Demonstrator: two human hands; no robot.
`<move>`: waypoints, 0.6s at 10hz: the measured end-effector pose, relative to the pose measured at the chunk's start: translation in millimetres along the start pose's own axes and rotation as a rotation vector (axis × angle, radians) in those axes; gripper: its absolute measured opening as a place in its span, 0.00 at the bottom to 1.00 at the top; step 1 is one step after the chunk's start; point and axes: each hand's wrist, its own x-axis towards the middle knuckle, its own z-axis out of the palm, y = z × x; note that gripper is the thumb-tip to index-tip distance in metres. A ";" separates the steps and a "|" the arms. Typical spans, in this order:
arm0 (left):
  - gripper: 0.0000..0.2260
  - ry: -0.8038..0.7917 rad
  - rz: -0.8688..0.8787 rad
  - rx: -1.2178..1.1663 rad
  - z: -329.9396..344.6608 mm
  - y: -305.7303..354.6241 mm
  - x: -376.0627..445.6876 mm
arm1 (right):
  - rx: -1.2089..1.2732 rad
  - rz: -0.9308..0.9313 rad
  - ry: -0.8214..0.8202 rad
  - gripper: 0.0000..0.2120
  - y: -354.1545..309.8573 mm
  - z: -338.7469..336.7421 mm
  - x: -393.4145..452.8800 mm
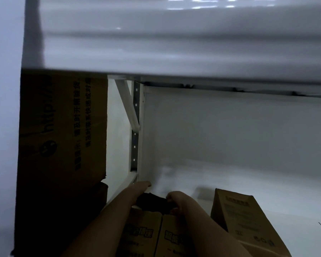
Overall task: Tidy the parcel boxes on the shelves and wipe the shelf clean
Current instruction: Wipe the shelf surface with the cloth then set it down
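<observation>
Head view, dim light: both bare forearms reach forward into the lower bay of a white metal shelf (230, 184), under the glossy upper shelf board (174, 43). Between the two hands lies a dark cloth (153, 200), bunched on the shelf surface near its back left corner. The left hand (140, 187) rests at the cloth's left end, close to the perforated upright post (134, 127); how its fingers lie cannot be told, as they are hidden behind the hand. The right hand (176, 199) has its fingers curled over the cloth's right end and grips it.

Directly beneath the forearms stands a printed cardboard box (150, 236), its top edge just in front of the cloth. To the right, apart from it, a second parcel box (239, 219) sits tilted on the shelf. On the left, outside the post, a tall carton with printed text (63, 127) stands on another dark box (63, 210).
</observation>
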 end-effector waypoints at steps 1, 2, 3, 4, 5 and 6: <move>0.21 -0.022 -0.005 0.000 -1.1 2.3 0.5 | -0.061 0.021 -0.015 0.14 -4.9 -1.7 -19.7; 0.21 -0.039 0.008 -0.022 0.0 1.2 -0.5 | -0.146 0.021 -0.025 0.15 -7.8 -5.7 -25.8; 0.24 -0.029 0.038 -0.010 5.6 0.0 -0.5 | -0.245 -0.007 -0.026 0.10 -6.8 -6.3 -18.8; 0.24 -0.017 0.055 0.016 13.6 1.9 -4.1 | -0.144 0.020 -0.033 0.17 -11.3 -5.1 -27.9; 0.22 0.011 0.071 0.022 18.3 6.3 -10.9 | -0.102 -0.088 0.013 0.21 -26.2 -4.8 -38.1; 0.19 0.022 0.103 0.018 26.9 10.4 -20.7 | -0.111 -0.140 0.052 0.21 -35.8 -9.9 -51.5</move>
